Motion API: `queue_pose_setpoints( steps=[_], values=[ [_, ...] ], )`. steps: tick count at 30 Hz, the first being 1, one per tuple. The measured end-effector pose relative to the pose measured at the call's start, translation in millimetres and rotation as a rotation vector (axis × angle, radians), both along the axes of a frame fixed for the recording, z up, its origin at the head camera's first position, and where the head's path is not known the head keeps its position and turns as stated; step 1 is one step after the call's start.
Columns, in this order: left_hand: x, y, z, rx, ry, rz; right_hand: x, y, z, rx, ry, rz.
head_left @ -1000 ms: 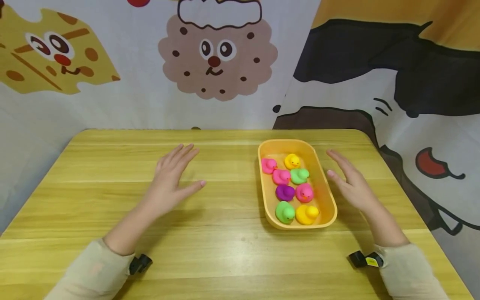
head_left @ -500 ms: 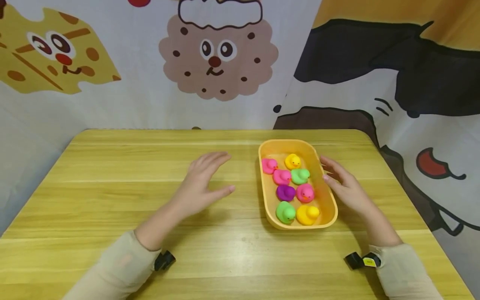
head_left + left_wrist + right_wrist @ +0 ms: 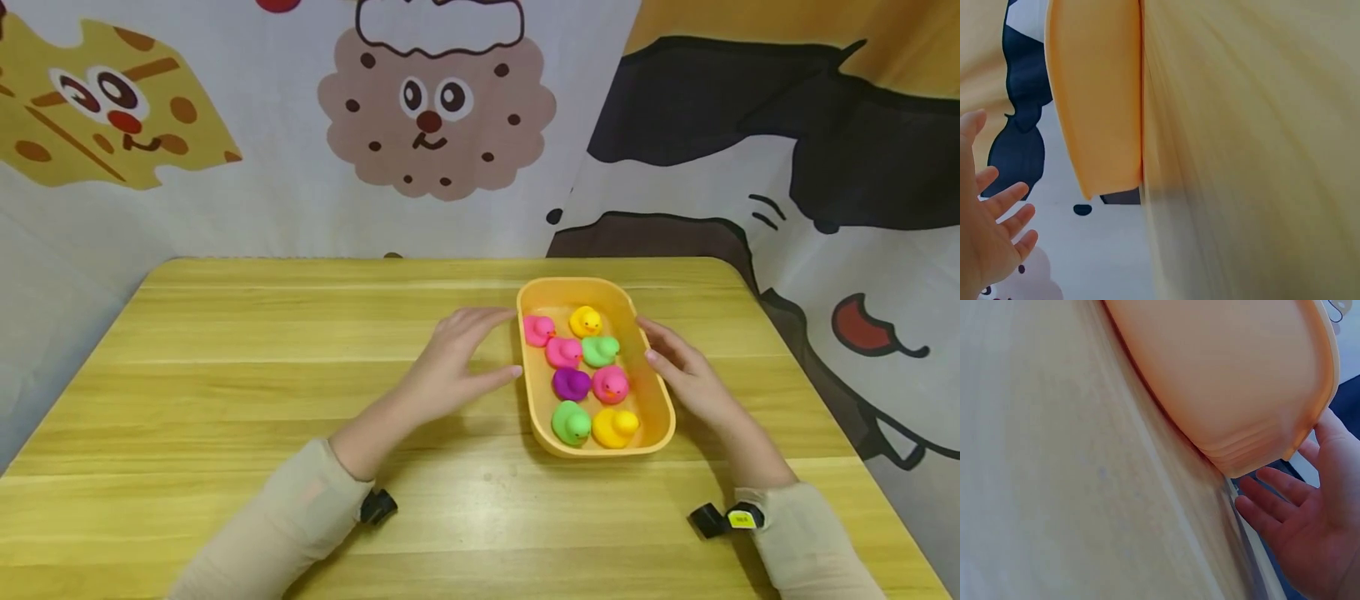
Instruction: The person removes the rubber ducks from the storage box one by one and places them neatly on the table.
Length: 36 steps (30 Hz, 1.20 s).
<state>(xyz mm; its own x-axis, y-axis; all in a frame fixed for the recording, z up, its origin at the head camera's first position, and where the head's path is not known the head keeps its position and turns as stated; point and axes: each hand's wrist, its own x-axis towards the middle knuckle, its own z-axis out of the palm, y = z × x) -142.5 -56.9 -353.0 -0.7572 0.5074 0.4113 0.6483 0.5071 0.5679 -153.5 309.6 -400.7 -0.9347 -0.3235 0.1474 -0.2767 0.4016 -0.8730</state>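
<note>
An orange plastic basin [image 3: 573,292] stands on the table right of centre, holding several rubber ducks. Among them are a yellow duck [image 3: 617,427], a green duck [image 3: 571,422], a purple duck [image 3: 571,384] and a pink duck [image 3: 611,385]. My left hand [image 3: 453,367] is at the basin's left side, fingers extended and thumb apart; in the left wrist view a gap shows between its fingers [image 3: 1013,200] and the basin wall [image 3: 1097,94]. On the opposite side, my right hand [image 3: 693,379] rests its thumb and fingertips at the right rim, fingers loosely bent.
The wooden table [image 3: 262,358] has rounded back corners. Behind it hangs a cloth [image 3: 285,125] printed with cartoon food faces. A small black wrist device [image 3: 378,506] sits at the left cuff, another black device [image 3: 708,521] at the right.
My left hand has moved right across the table to the basin's left side. My right hand has shifted slightly left to the right rim. The basin and ducks stay put.
</note>
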Motion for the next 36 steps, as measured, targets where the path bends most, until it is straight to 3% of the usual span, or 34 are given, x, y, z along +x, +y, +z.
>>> queue_pose_setpoints(
  steps=[5, 14, 25, 36],
  values=[
    [-7.5, 15.2, 0.0, 0.01, -0.033, -0.017, -1.0, 1, -2.5, -0.042, -0.02, 0.016],
    [-22.5, 33.9, 1.1, 0.021, -0.108, 0.006, -0.1, 0, -3.3, -0.096, -0.09, 0.023],
    [-48.6, 53.1, -5.5, -0.031, -0.115, 0.004, 0.2, 0, -3.1, -0.096, -0.091, 0.022],
    [-66.3, 63.2, -12.4, -0.092, -0.136, 0.081, 0.5, 0, -2.0, -0.098, -0.104, 0.021]
  ],
)
